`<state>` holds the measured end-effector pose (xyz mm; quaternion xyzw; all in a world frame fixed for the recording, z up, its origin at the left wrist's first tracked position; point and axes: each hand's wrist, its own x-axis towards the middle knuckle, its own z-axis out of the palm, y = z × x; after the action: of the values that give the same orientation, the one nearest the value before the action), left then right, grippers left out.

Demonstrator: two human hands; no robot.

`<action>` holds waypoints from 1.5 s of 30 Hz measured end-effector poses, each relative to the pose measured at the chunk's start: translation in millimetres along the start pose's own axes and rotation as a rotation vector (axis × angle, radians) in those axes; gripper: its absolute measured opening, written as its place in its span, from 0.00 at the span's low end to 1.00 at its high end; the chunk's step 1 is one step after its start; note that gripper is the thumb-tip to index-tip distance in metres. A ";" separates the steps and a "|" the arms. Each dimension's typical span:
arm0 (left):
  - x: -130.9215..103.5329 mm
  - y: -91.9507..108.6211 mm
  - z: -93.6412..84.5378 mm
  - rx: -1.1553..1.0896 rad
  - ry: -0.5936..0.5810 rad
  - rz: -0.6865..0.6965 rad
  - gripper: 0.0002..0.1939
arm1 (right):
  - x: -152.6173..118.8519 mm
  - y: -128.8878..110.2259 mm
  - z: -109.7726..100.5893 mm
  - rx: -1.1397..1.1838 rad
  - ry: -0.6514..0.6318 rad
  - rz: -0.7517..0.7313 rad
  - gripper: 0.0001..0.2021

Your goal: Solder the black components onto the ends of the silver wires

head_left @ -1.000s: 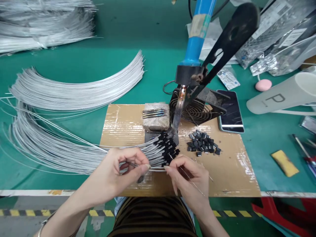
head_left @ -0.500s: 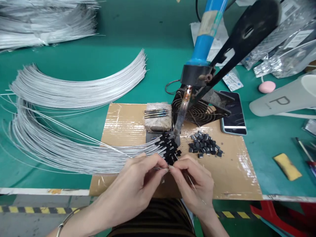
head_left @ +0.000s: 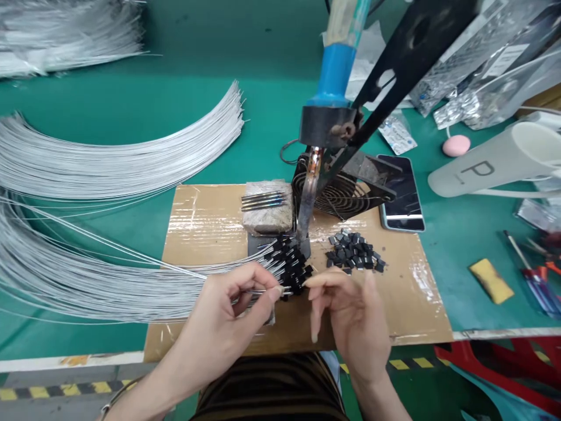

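My left hand [head_left: 239, 313] pinches the ends of thin white wires just in front of a bundle of white wires [head_left: 131, 289] whose right ends carry black connectors [head_left: 294, 266]. To the right of those connectors, my right hand [head_left: 355, 316] has its fingers apart and holds nothing. Loose black pieces [head_left: 356, 251] lie in a pile beyond my right hand. A soldering iron with a blue handle [head_left: 335, 76] hangs in a black holder, its metal part [head_left: 310, 193] pointing down behind the connectors. A wrapped block [head_left: 268, 219] bears several thin metal rods.
Brown cardboard [head_left: 412, 298] lies under the work. More white wire bundles [head_left: 123, 166] are at the left. A round fan grille [head_left: 346, 193], a phone [head_left: 402, 196], a tilted white cup [head_left: 477, 166], a yellow sponge [head_left: 491, 280] and plastic bags [head_left: 495, 99] are at the right.
My right hand has parted from my left hand and opened, and the thin wire it held is gone from it. The camera view has shifted slightly to the right.
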<state>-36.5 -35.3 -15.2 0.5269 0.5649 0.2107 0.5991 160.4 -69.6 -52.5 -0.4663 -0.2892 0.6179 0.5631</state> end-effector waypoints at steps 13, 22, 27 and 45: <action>-3.0 1.5 0.1 0.026 0.076 0.093 0.10 | -3.7 1.5 19.2 -0.285 -0.008 -0.174 0.08; -1.1 3.1 3.6 0.031 0.085 0.101 0.11 | -2.6 1.2 17.5 -0.331 -0.005 -0.236 0.10; -1.8 1.1 5.8 0.035 0.108 0.064 0.11 | -1.6 3.0 16.3 -0.244 -0.018 -0.143 0.09; -2.7 1.3 10.7 0.110 0.131 0.078 0.14 | -2.9 10.5 19.2 0.087 -0.031 0.120 0.04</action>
<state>-27.2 -41.3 -14.9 0.5657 0.5925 0.2367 0.5223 138.3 -71.3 -53.4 -0.4483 -0.2424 0.6699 0.5400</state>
